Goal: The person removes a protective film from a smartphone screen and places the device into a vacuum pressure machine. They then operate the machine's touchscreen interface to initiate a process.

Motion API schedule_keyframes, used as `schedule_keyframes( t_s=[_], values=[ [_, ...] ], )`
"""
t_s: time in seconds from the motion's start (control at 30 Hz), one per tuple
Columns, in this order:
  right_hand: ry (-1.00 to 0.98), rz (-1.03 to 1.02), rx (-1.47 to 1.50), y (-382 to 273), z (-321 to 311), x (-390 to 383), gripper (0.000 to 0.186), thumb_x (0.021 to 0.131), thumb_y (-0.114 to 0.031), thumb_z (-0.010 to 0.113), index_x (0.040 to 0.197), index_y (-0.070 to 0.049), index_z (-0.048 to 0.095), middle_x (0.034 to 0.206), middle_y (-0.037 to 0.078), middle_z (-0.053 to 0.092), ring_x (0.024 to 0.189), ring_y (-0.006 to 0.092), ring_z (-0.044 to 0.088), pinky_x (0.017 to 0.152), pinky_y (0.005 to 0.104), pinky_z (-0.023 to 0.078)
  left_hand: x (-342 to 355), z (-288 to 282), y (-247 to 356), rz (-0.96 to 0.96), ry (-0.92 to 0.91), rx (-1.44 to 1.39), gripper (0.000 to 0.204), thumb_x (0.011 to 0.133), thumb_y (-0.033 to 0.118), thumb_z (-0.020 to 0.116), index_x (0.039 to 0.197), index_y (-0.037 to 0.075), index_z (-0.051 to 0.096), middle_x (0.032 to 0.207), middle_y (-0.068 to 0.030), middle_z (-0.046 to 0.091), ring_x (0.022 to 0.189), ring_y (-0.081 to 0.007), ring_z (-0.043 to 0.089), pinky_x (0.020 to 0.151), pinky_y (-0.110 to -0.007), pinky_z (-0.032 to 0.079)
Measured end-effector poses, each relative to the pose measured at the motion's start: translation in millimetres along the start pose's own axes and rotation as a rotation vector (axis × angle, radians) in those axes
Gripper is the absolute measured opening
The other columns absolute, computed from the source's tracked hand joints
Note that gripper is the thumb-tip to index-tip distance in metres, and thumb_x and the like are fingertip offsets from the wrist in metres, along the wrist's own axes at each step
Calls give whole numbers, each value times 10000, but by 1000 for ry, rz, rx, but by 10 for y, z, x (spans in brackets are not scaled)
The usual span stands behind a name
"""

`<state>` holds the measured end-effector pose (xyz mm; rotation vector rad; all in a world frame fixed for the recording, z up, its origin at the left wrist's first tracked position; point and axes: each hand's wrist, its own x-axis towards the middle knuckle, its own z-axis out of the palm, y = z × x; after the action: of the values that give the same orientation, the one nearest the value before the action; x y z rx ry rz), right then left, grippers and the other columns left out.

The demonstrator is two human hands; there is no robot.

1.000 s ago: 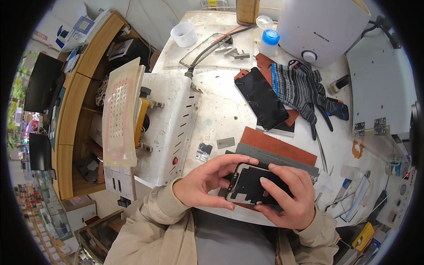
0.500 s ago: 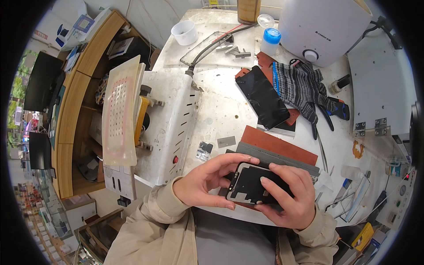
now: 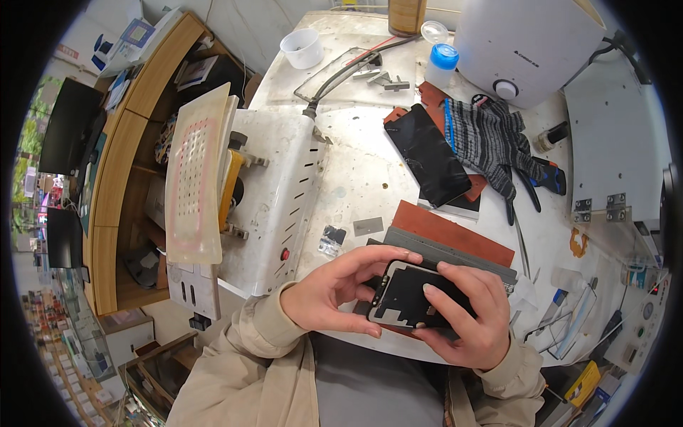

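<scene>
Both hands hold a phone screen (image 3: 402,293) in front of my body, its black backing with silver patches facing up. My left hand (image 3: 334,295) curls round its left end, thumb at the lower corner and fingers along the top edge. My right hand (image 3: 473,317) grips the right part, one finger lying across the black backing and the thumb at the lower edge. The right end is hidden under that hand. Beneath and beyond the screen lie a grey mat (image 3: 455,255) and a red-brown pad (image 3: 442,229).
A white machine (image 3: 277,206) with a perforated pad (image 3: 196,178) stands at left. Farther back lie a dark phone (image 3: 430,156), a striped glove (image 3: 484,135), a blue-capped bottle (image 3: 442,65) and a white cup (image 3: 302,48). A humidifier-like white appliance (image 3: 523,50) and a grey metal box (image 3: 615,142) stand at right.
The whole view has shifted slightly, so the table things sit a little farther right. Both hands keep nearly the same hold on the phone screen.
</scene>
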<state>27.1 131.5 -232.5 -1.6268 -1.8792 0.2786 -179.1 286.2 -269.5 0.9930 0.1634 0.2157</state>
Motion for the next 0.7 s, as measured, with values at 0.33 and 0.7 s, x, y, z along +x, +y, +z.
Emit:
schedule_keyframes(
  t_s=[0.33,0.7],
  values=[
    [3,1,-8,-2,11,5,548,662,-242,842,1168,-102,685,1243,143,608,1016,312,613,785,399,487,2,-18,-15,3,-11,0,894,740,-23,827,1476,11,321,1516,-178,346,1400,-259,376,1091,-383,450],
    [5,1,-9,0,12,9,548,654,-246,848,1159,-105,688,1234,136,611,1013,306,613,784,397,487,9,-20,-3,3,-21,2,886,748,-24,822,1477,21,320,1518,-190,339,1405,-265,369,1091,-387,453]
  ],
)
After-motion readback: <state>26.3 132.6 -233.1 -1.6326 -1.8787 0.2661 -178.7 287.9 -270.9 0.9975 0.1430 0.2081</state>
